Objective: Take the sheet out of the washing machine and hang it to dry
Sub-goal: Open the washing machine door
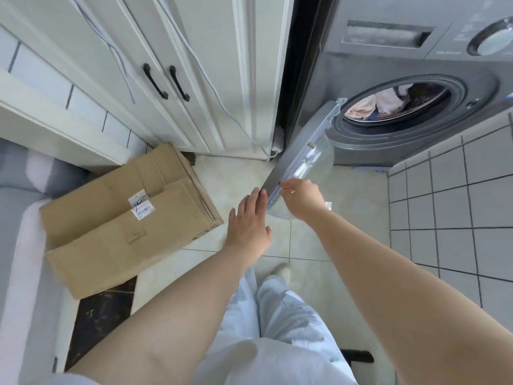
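A grey front-loading washing machine [433, 65] stands at the upper right, its round door [302, 151] swung open toward me. Inside the drum lies bunched pale pink and white laundry, the sheet [388, 102]. My right hand [301, 198] grips the free edge of the open door. My left hand [248, 218] is flat with its fingers apart, the fingertips touching the door's outer edge. Both forearms reach forward from the bottom of the view.
Flattened cardboard boxes [125, 218] lie on the tiled floor at the left. White cabinet doors with black handles [166, 81] stand left of the machine, with thin cords hanging over them. A white tiled wall [449, 207] runs along the right. My legs and shoe are below.
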